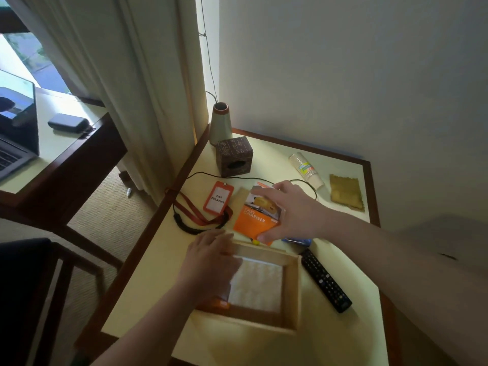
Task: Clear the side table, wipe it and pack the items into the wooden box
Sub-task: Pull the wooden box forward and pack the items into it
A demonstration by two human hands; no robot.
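Observation:
An open wooden box (291, 283) sits near the front of the pale side table (163, 273), with something white inside it and an orange item at its near left corner. My left hand (208, 257) rests over the box's far left corner, fingers fairly straight. My right hand (287, 210) grips an orange "fast charger" package (250, 220) just beyond the box. An orange badge holder (218, 199) with a red lanyard lies to the left of the package. A black remote (325, 280) lies right of the box.
A sleeve of paper cups (306, 169), a yellow cloth (346, 191), a brown patterned cube (234, 155) and a cone vase (220, 124) stand at the back. A thin black cord crosses the table. A blue item (298, 241) lies under my right wrist. A desk with a laptop (15, 133) is left.

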